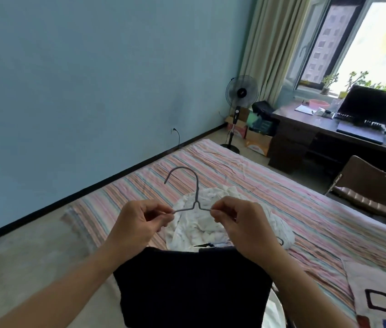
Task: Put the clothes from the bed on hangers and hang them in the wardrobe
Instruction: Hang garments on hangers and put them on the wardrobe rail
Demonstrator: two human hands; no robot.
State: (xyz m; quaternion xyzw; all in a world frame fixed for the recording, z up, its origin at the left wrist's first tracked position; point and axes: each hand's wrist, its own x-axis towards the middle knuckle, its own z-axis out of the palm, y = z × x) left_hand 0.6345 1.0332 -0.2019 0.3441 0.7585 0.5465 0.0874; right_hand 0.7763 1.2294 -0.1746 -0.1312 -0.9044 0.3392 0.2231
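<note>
Pinching thin wire hanger [188,192] shoulders, left hand [137,224] and right hand [241,223] apart; black top [192,285] probably soft, light, floppy.

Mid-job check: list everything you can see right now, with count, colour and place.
hanger: one, grey, held up over the bed
black garment: one, hanging below the hands
white clothes: a pile, on the bed
bed: one, pink striped sheet, centre
fan: one, black, far corner
desk: one, dark, under the window
laptop: one, black, on the desk
chair: one, brown, right
left hand: pinches the hanger's left arm
right hand: pinches its right arm
</note>
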